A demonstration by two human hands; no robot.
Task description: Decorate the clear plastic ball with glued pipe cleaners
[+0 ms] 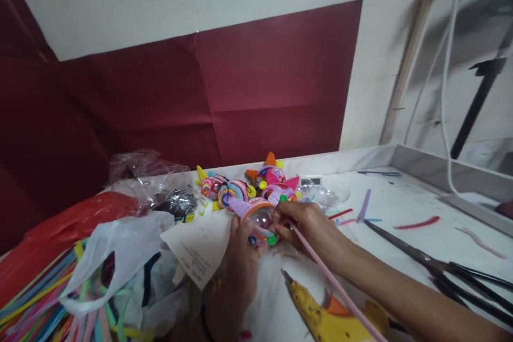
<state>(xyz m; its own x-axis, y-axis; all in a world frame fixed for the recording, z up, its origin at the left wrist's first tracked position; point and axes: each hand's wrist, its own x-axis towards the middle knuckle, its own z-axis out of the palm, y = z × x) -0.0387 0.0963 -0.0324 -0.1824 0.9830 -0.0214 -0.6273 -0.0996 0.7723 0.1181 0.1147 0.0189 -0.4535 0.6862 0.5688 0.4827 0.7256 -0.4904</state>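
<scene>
My left hand [240,256] is closed round the lower left side of a clear plastic ball [261,217] wrapped in bands of coloured pipe cleaner. It has a lilac pipe-cleaner piece at its upper left and green round pieces on the edge. A long pink pipe cleaner [326,272] is pinched in my right hand [306,224], whose fingertips are at the ball's right side. From there the strand trails down over the forearm. Just below both hands lies a yellow glue gun [316,312], its dark nozzle towards the ball.
Several finished colourful pieces [236,191] stand behind the ball. Large scissors [427,262] and pipe-cleaner scraps [417,223] lie to the right. A white paper slip [196,248], a white plastic bag [116,246] and bundled pipe cleaners [36,304] are on the left.
</scene>
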